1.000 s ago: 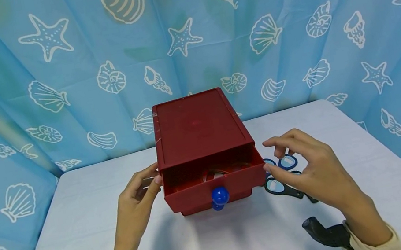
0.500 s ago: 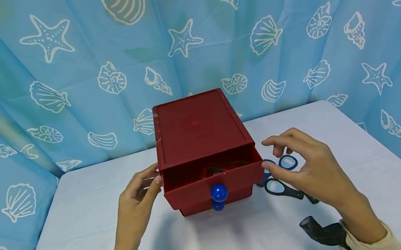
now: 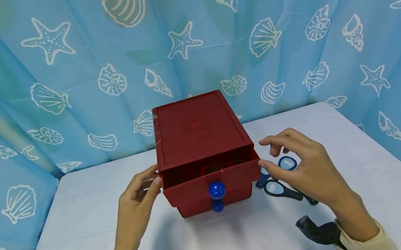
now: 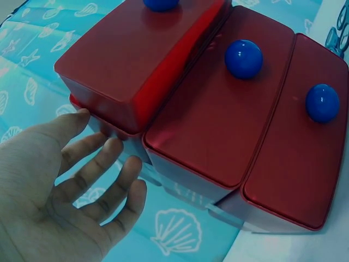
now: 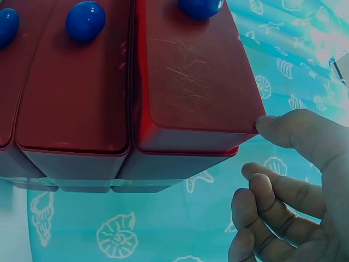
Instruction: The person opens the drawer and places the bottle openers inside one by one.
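A dark red cabinet (image 3: 201,129) of stacked drawers with blue knobs stands on the table. Its top drawer (image 3: 192,190) sticks out a little, with shadowed contents showing behind the front. My left hand (image 3: 134,208) steadies the cabinet's left side, thumb and fingertips at the edge beside the top drawer. In the left wrist view, that hand (image 4: 82,185) has its fingers spread loosely. The right hand (image 3: 310,164) touches the top drawer's right front corner with its thumb. Seen from the right wrist, the thumb (image 5: 297,131) presses this corner while the other fingers bend loosely, away from the drawer.
Several handled items with round lenses, blue (image 3: 287,163) and black (image 3: 282,189), lie right of the cabinet, partly behind the right hand. A blue seashell curtain (image 3: 94,72) hangs behind the white table (image 3: 88,198). Black wrist mounts (image 3: 320,231) show near the front.
The top drawer has slid further into the cabinet, so less of its inside shows. My right hand has moved slightly inward along with it; the left hand stays put.
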A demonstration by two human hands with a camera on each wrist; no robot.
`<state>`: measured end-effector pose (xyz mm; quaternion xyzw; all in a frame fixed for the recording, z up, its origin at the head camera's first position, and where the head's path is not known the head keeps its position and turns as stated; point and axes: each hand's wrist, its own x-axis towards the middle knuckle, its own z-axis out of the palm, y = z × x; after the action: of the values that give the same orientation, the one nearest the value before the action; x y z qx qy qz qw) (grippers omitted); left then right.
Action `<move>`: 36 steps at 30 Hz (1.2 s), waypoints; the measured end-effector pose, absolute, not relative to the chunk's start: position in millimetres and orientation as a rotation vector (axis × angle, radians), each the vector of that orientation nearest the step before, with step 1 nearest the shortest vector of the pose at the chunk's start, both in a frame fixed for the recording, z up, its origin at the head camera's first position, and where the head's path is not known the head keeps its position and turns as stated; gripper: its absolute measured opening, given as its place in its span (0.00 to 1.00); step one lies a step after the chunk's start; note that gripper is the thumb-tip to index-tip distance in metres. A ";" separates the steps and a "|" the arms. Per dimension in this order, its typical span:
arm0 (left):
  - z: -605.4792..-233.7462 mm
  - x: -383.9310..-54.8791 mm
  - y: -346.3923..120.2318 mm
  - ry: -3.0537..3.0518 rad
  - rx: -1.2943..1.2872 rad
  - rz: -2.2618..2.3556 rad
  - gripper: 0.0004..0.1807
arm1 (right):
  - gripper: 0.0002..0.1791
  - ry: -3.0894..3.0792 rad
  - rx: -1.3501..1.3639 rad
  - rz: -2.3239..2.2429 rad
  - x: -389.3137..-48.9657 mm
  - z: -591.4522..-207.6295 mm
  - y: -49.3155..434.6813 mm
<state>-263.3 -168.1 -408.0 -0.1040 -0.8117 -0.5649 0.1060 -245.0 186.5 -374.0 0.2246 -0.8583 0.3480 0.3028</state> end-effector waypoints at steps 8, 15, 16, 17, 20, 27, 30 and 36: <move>-408.4 -263.2 -167.1 -2.391 -0.297 -1.670 0.24 | 0.23 -2.265 0.595 0.929 -247.8 -376.4 185.7; -408.9 -263.0 -166.3 -2.393 -0.298 -1.663 0.24 | 0.23 -2.240 0.597 0.950 -249.6 -378.1 185.8; -409.1 -263.2 -166.2 -2.393 -0.300 -1.662 0.24 | 0.24 -2.235 0.600 0.951 -250.0 -378.0 185.7; -409.1 -263.2 -166.0 -2.391 -0.303 -1.663 0.24 | 0.24 -2.230 0.601 0.954 -250.4 -378.1 185.6; -409.0 -263.9 -165.8 -2.385 -0.317 -1.664 0.23 | 0.24 -2.220 0.601 0.952 -251.8 -378.1 185.5; -406.8 -263.6 -165.3 -2.388 -0.307 -1.669 0.23 | 0.23 -2.208 0.607 0.944 -256.4 -378.4 185.8; -406.0 -262.8 -165.1 -2.396 -0.298 -1.676 0.23 | 0.22 -2.209 0.604 0.939 -257.9 -379.1 185.4; -405.8 -261.4 -165.0 -2.396 -0.290 -1.679 0.23 | 0.21 -2.212 0.586 0.935 -260.2 -381.2 184.0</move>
<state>-261.4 -165.0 -405.8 -0.0982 -0.8108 -0.5681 0.1007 -260.2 184.0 -381.2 0.2238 -0.8452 0.3574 0.3284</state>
